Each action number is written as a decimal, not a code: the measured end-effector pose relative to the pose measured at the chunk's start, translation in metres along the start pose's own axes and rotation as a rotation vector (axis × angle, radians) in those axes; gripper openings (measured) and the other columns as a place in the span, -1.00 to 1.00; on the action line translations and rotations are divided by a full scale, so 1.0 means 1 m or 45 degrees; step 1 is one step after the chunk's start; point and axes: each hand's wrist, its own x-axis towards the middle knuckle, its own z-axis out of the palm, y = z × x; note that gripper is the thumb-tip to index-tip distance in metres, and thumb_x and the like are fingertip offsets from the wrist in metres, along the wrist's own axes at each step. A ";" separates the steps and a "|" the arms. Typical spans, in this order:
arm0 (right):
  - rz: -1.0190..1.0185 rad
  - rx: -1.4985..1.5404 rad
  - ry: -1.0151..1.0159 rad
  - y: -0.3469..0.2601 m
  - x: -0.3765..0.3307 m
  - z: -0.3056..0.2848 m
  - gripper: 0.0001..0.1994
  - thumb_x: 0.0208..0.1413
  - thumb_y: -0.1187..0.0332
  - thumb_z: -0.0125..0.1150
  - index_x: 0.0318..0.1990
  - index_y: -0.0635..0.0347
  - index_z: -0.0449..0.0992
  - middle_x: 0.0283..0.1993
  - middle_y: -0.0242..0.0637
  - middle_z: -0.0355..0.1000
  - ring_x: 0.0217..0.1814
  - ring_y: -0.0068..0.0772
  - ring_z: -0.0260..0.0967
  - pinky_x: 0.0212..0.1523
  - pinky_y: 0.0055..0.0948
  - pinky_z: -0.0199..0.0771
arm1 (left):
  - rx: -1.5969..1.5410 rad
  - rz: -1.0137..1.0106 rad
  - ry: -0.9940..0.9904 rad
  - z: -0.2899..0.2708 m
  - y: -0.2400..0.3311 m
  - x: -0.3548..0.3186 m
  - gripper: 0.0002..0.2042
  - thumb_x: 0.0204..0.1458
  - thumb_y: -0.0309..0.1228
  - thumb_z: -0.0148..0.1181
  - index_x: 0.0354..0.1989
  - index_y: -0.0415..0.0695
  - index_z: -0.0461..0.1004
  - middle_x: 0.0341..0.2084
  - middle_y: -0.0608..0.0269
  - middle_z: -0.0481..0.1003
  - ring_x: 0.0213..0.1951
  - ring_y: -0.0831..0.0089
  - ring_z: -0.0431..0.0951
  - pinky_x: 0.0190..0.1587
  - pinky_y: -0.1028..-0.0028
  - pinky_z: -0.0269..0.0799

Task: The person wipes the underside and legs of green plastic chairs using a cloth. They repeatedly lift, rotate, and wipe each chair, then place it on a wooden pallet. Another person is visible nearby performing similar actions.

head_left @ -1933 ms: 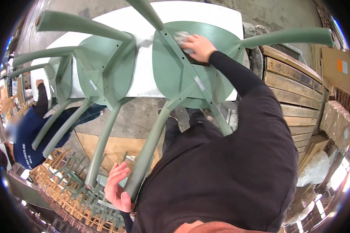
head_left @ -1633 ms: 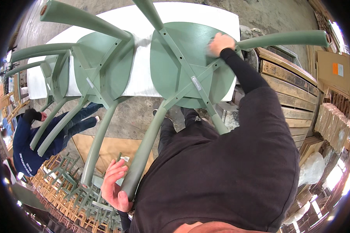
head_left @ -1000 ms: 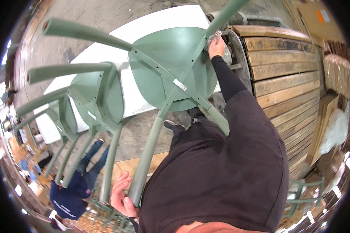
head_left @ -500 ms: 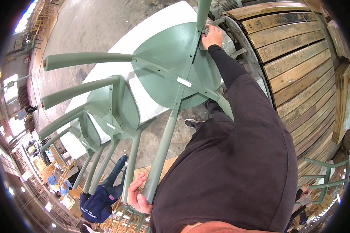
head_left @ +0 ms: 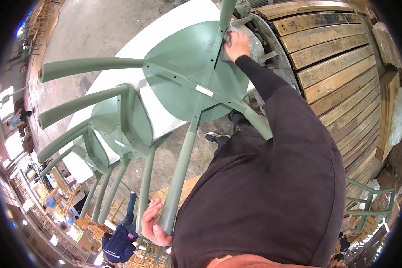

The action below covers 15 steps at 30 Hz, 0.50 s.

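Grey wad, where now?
Head view, just right of top centre: the grey wad is in the right hand, beside the base of the topmost green leg.

My feed shows a white-topped table (head_left: pixel 152 39) running from far centre to near left. Three green chairs lie inverted on it, seats down, legs up: the right chair (head_left: pixel 178 53), middle chair (head_left: pixel 140 120) and left chair (head_left: pixel 99 149). Below, I see grey concrete floor (head_left: pixel 89 27) bearing a dark shoe (head_left: pixel 215 136).
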 end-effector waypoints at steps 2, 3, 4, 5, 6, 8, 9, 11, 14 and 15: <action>-0.195 0.113 -0.067 -0.007 -0.039 0.001 -0.63 -0.08 0.30 0.37 -0.07 0.13 0.50 0.02 -0.07 0.45 0.14 0.11 0.32 0.18 -0.01 0.39 | -0.028 0.028 -0.018 -0.002 -0.001 0.001 -0.56 0.26 -0.22 -0.09 0.00 -0.45 0.41 -0.11 -0.29 0.57 0.10 -0.18 0.57 0.34 -0.19 0.24; -0.362 0.223 -0.101 -0.010 -0.065 0.001 -0.64 -0.08 0.31 0.35 -0.07 0.12 0.50 0.02 -0.08 0.44 0.16 0.12 0.32 0.19 -0.01 0.40 | -0.016 0.042 -0.040 -0.004 -0.001 0.001 -0.57 0.25 -0.24 -0.10 0.00 -0.45 0.41 -0.11 -0.30 0.57 0.10 -0.18 0.57 0.34 -0.19 0.24; -0.361 0.321 -0.191 -0.023 -0.090 -0.002 -0.64 -0.08 0.33 0.33 -0.06 0.10 0.50 0.02 -0.09 0.43 0.17 0.12 0.31 0.21 -0.02 0.40 | 0.011 0.051 -0.047 -0.006 0.000 -0.001 -0.57 0.24 -0.26 -0.11 0.01 -0.45 0.41 -0.11 -0.30 0.57 0.10 -0.19 0.57 0.35 -0.20 0.24; -0.351 0.393 -0.264 -0.025 -0.103 -0.010 -0.64 -0.08 0.34 0.31 -0.05 0.09 0.51 0.03 -0.09 0.41 0.18 0.12 0.30 0.22 -0.02 0.41 | 0.017 0.076 -0.072 -0.007 -0.002 0.001 -0.58 0.23 -0.28 -0.12 0.01 -0.45 0.40 -0.11 -0.31 0.56 0.10 -0.19 0.56 0.35 -0.20 0.23; -0.443 0.395 -0.383 -0.018 -0.101 -0.020 -0.64 -0.08 0.36 0.30 -0.05 0.10 0.51 0.02 -0.10 0.41 0.17 0.12 0.30 0.22 -0.03 0.40 | 0.003 0.097 -0.064 -0.005 -0.006 0.002 -0.58 0.22 -0.29 -0.13 0.02 -0.46 0.39 -0.10 -0.31 0.56 0.11 -0.20 0.56 0.35 -0.20 0.23; -0.626 0.404 -0.631 0.008 -0.104 -0.044 -0.64 -0.09 0.38 0.29 -0.06 0.11 0.52 0.02 -0.11 0.42 0.13 0.11 0.30 0.20 -0.05 0.38 | -0.005 0.092 -0.057 -0.006 -0.008 0.003 -0.57 0.22 -0.29 -0.13 0.03 -0.46 0.39 -0.09 -0.31 0.55 0.12 -0.20 0.55 0.35 -0.19 0.23; -0.767 0.321 -0.932 0.019 -0.109 -0.054 -0.63 -0.11 0.41 0.26 -0.05 0.09 0.52 0.03 -0.13 0.41 0.15 0.09 0.30 0.20 -0.07 0.37 | 0.000 0.084 -0.053 -0.008 -0.008 0.002 -0.57 0.22 -0.29 -0.13 0.03 -0.46 0.38 -0.08 -0.31 0.55 0.12 -0.20 0.55 0.34 -0.19 0.23; -0.709 0.467 -1.112 0.034 -0.130 -0.074 -0.63 -0.12 0.42 0.23 -0.06 0.09 0.52 0.01 -0.13 0.42 0.14 0.09 0.30 0.20 -0.10 0.37 | 0.027 0.095 -0.035 -0.007 -0.008 0.000 -0.57 0.23 -0.29 -0.14 0.06 -0.45 0.38 -0.08 -0.29 0.55 0.13 -0.20 0.55 0.34 -0.18 0.24; -0.781 0.211 -1.658 0.063 -0.113 -0.093 -0.60 -0.13 0.33 0.29 -0.03 0.08 0.59 -0.13 -0.08 0.54 0.03 0.07 0.49 0.09 -0.05 0.49 | 0.041 0.061 0.041 -0.003 -0.006 0.000 -0.56 0.24 -0.24 -0.13 0.03 -0.43 0.40 -0.09 -0.27 0.56 0.11 -0.18 0.56 0.34 -0.18 0.24; -0.842 0.027 -1.940 0.072 -0.101 -0.098 -0.58 -0.15 0.30 0.31 -0.03 0.08 0.63 -0.18 -0.07 0.58 -0.02 0.06 0.55 0.05 -0.04 0.52 | 0.050 0.048 0.039 -0.003 -0.004 0.000 -0.56 0.24 -0.23 -0.12 0.02 -0.43 0.41 -0.10 -0.27 0.56 0.10 -0.18 0.56 0.34 -0.18 0.24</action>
